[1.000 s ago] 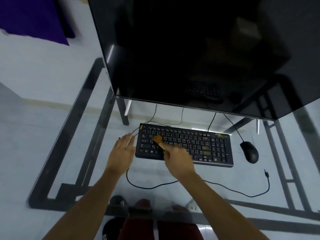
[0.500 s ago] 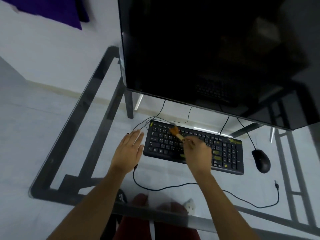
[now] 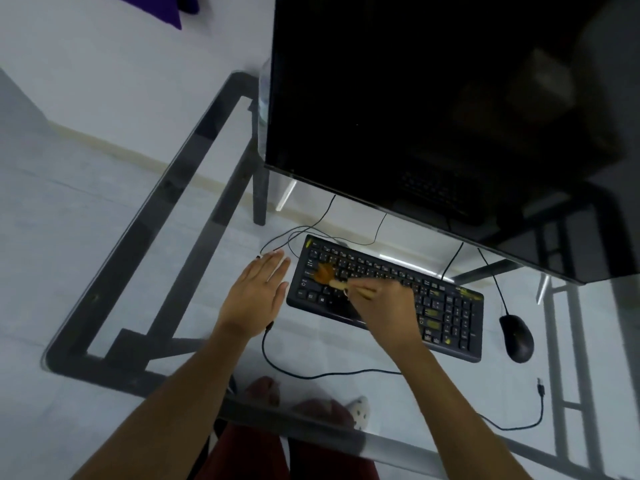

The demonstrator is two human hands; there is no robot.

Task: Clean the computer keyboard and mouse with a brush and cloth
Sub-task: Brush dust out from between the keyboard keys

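A black keyboard [image 3: 446, 313] lies on the glass desk below the monitor. My right hand [image 3: 384, 306] hovers over its middle and grips a small wooden brush [image 3: 329, 275], whose tan bristles press on the keys near the left end. My left hand [image 3: 254, 296] lies flat on the glass, fingers straight, just off the keyboard's left edge. A black mouse [image 3: 516, 337] sits to the right of the keyboard. No cloth is in view.
A large dark monitor [image 3: 433, 98] overhangs the back of the glass desk [image 3: 138, 271]. Thin black cables [image 3: 311, 374] run across the glass in front of and behind the keyboard, one ending in a loose plug [image 3: 540, 388]. My knees show below.
The brush has swept from the top row down and left onto the keys at the left end. The camera view shifted left, so everything sits further right. My left hand stays flat.
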